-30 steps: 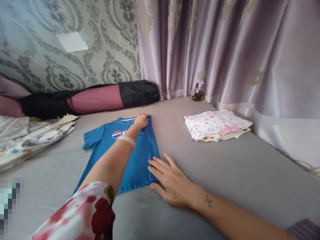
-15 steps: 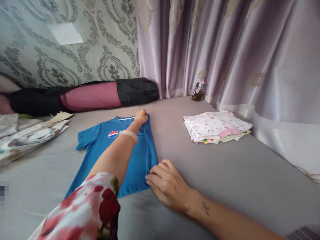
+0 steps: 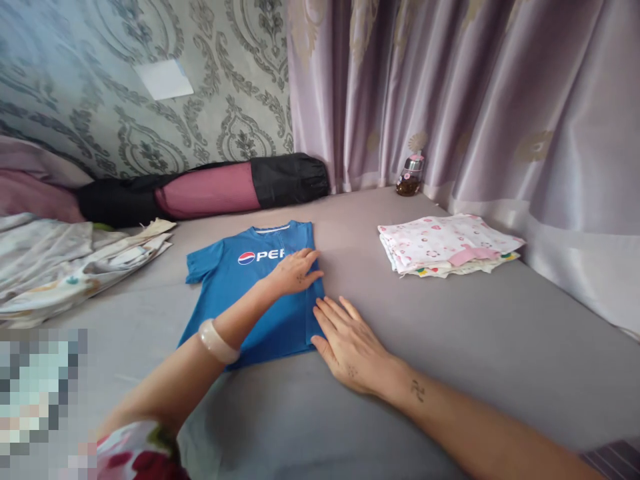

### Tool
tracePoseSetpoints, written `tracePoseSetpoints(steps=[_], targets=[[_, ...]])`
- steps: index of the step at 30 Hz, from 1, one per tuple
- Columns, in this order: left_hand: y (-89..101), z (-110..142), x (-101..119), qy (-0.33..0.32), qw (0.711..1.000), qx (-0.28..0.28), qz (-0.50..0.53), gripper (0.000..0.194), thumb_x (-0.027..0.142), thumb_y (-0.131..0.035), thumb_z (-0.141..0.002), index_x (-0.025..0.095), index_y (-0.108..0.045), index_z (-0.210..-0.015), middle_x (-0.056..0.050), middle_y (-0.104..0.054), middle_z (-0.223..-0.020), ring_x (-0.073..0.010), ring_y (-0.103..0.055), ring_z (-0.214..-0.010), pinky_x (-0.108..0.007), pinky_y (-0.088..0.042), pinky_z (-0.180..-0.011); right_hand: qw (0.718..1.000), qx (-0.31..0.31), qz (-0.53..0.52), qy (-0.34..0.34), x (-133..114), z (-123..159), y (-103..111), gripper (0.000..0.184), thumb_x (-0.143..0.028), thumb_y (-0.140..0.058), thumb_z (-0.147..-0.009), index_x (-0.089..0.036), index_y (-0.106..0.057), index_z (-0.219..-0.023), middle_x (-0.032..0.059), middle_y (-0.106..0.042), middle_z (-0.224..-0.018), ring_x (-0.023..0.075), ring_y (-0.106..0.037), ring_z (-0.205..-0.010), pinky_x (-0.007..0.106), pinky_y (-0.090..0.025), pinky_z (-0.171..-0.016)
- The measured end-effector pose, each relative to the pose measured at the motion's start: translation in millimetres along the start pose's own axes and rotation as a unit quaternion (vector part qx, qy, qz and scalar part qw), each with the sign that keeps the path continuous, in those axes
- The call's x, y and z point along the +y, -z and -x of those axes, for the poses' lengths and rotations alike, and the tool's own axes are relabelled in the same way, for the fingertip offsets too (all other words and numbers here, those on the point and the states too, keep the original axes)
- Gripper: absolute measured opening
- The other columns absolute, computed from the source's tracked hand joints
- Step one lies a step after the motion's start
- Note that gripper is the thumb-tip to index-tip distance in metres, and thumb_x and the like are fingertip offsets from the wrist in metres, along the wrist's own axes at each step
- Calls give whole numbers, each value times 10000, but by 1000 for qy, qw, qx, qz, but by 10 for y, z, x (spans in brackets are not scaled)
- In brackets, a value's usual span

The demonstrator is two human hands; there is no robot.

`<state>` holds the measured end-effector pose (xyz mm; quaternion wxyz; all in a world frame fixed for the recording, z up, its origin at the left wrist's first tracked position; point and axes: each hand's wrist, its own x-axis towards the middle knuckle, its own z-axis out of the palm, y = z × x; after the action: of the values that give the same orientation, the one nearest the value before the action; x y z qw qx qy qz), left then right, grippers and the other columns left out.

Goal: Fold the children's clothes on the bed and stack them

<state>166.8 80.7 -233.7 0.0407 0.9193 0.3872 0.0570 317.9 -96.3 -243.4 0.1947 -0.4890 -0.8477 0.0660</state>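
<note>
A blue T-shirt (image 3: 265, 313) with a round logo and white letters lies flat on the grey bed sheet (image 3: 450, 347). Its right side is folded inward, so only the left sleeve shows. My left hand (image 3: 295, 272) rests on the folded strip with its fingers stretched out, covering part of the lettering. Close by, my right hand (image 3: 347, 343) lies flat at the shirt's lower right edge, fingers extended and fingertips touching the cloth. Neither hand grips anything.
Folded white cloths with a pink print (image 3: 445, 243) lie to the right. A small dark jar (image 3: 410, 177) stands by the curtain (image 3: 425, 87). Along the wall runs a long pink and black bundle (image 3: 215, 190). Crumpled pale cloths (image 3: 65, 267) are at the left.
My left hand has let go of the shirt's collar corner and come down the folded edge, opening out. My right hand's fingers have straightened. The view has shifted a little left.
</note>
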Motion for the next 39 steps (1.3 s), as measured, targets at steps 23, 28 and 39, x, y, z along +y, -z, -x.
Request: tracePoseSetpoints(steps=[23,28,39], targets=[[-201,344,209,-4,997,-61,51,665,581,-275,-957,201,-285,-1502,-137,-223,-1587,-282,-143,-1477,-503,-144,-1185,995,24,-34,88,-63,16,10,326,-243,-399,-996,-177,-574,-1262,93,-632,-1250,205,-564,-1166,410,-382,-1082],[-6,209,89,14,987,-8,160,497,518,-308,-971,238,-550,-1302,-55,-585,-1360,-215,-505,-1285,-321,-371,-1079,995,23,-37,92,-55,-1,23,303,-223,-424,-982,-184,-597,-1227,95,-642,-1208,210,-574,-1132,403,-429,-1036],[21,-296,-820,391,912,96,81,360,468,-484,-879,190,-710,-908,-125,-731,-891,-296,-657,-1014,-375,-487,-863,993,9,-56,105,-58,-12,54,278,-206,-428,-973,-177,-605,-1185,98,-629,-1189,208,-564,-1083,400,-450,-992]])
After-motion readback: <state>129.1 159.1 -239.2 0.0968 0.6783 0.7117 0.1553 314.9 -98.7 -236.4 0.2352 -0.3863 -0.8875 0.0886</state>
